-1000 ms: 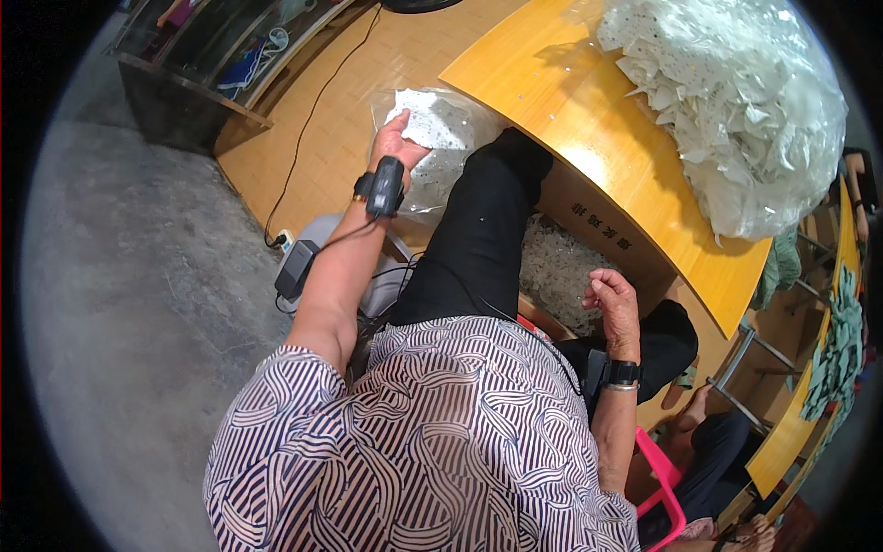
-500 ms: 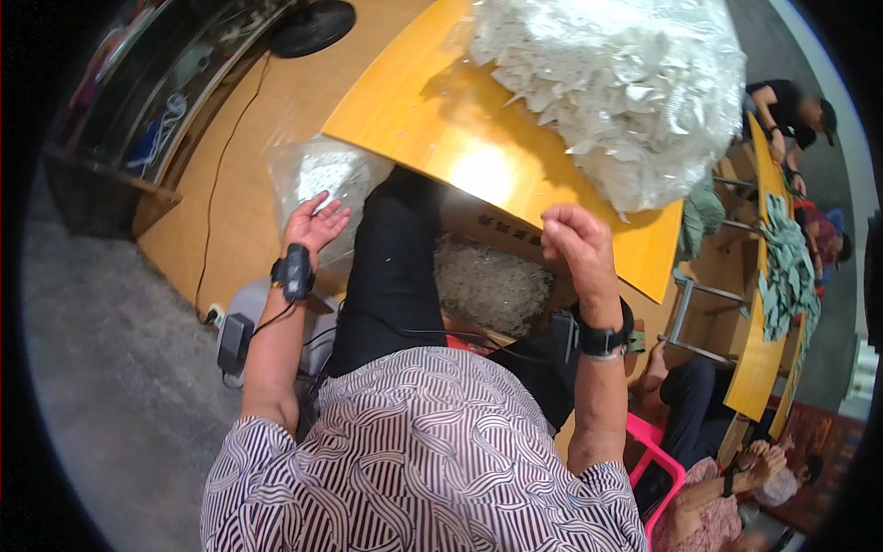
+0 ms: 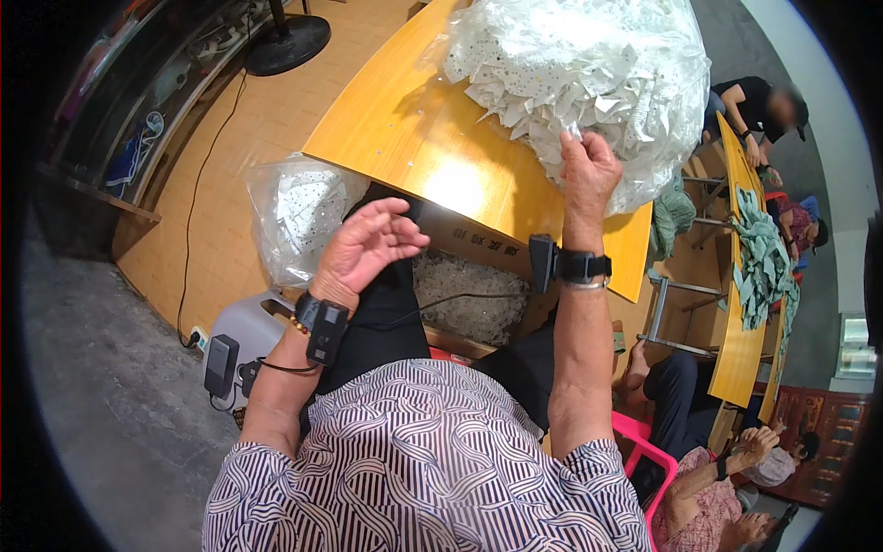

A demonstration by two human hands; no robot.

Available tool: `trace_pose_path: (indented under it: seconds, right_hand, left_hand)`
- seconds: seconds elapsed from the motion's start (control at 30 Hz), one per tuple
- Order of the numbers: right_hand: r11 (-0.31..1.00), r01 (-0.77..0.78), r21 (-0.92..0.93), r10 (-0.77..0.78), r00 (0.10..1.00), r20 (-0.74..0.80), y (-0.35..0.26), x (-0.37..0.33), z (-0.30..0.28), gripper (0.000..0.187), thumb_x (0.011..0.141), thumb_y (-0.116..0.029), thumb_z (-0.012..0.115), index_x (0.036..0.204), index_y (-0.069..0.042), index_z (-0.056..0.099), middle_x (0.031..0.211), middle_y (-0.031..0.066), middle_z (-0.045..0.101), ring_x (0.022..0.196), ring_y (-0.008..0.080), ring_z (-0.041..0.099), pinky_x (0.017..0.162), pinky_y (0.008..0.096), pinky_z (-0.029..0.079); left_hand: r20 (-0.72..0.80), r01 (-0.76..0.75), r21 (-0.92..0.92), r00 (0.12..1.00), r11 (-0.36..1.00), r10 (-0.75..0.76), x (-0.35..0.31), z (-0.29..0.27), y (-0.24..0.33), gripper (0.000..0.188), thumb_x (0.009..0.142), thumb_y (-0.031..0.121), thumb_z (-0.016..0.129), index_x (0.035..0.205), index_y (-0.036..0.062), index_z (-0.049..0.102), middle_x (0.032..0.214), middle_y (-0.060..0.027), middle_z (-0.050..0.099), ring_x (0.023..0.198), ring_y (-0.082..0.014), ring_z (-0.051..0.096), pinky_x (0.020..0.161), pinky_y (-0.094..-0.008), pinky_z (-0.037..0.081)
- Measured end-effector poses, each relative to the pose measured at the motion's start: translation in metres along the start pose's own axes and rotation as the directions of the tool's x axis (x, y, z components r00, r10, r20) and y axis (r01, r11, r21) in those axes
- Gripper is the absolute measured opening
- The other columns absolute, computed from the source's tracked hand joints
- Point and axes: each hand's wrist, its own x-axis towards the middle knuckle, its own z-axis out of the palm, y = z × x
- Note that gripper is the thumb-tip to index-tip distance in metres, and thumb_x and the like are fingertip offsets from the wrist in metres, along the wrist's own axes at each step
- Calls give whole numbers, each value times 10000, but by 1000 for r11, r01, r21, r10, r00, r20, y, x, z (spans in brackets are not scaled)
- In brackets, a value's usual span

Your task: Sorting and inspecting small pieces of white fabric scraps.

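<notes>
— fingers (image 3: pixel 391 230) on the left hand (image 3: pixel 363 253) first: how do they sit?
— loosely spread and curled a little, palm up, holding nothing; the hand hangs in the air over the lap, just beside the small clear bag (image 3: pixel 294 216) of white pieces on the floor, not touching it

— and the right hand (image 3: pixel 589 170)?
— raised to the big clear bag (image 3: pixel 589 74) of white perforated strips; thumb and fingertips are pinched together against the plastic at its near side, but whether they hold the film or a strip inside i cannot tell

— where does that big bag lie?
— on the far part of the yellow table (image 3: pixel 414 129), filling most of the top towards the right edge

— anything under the table?
— an open cardboard box (image 3: pixel 474 294) of pale shredded scraps stands between the knees, partly beneath the table edge

— both wrists?
— each carries a black band with a small device, a cable running from the left one

— others nearby?
— people sit at a second table (image 3: pixel 745 340) to the right with a heap of green pieces (image 3: pixel 759 267)
</notes>
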Motion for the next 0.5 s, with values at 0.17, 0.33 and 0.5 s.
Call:
trace_pose_path:
  seconds: [0.17, 0.33, 0.5]
  right_hand:
    - [991, 75, -113, -66, 994, 83, 6, -45, -9, 99, 733, -84, 623, 754, 10, 600, 592, 24, 533, 548, 73, 465, 497, 227, 376]
    - [872, 314, -376, -205, 931, 302, -4, -93, -25, 92, 705, -55, 626, 778, -8, 594, 658, 129, 562, 590, 260, 559, 540, 310, 433]
    - [774, 489, -402, -244, 816, 524, -7, -128, -37, 133, 670, -51, 636, 787, -43, 573, 645, 103, 518, 602, 272, 535, 540, 339, 426]
  left_hand:
    - [31, 98, -41, 995, 994, -96, 4, 25, -23, 280, 839, 158, 527, 1073, 5, 519, 910, -151, 616, 888, -315, 601, 773, -395, 488]
    - [13, 209, -25, 978, 978, -209, 12, 44, -44, 311, 859, 160, 506, 1118, -11, 499, 987, -167, 590, 948, -314, 573, 803, -362, 479]
    - [-43, 260, -32, 964, 965, -261, 27, 50, -75, 331, 876, 217, 493, 1128, 4, 502, 1043, -144, 571, 941, -245, 567, 807, -366, 462]
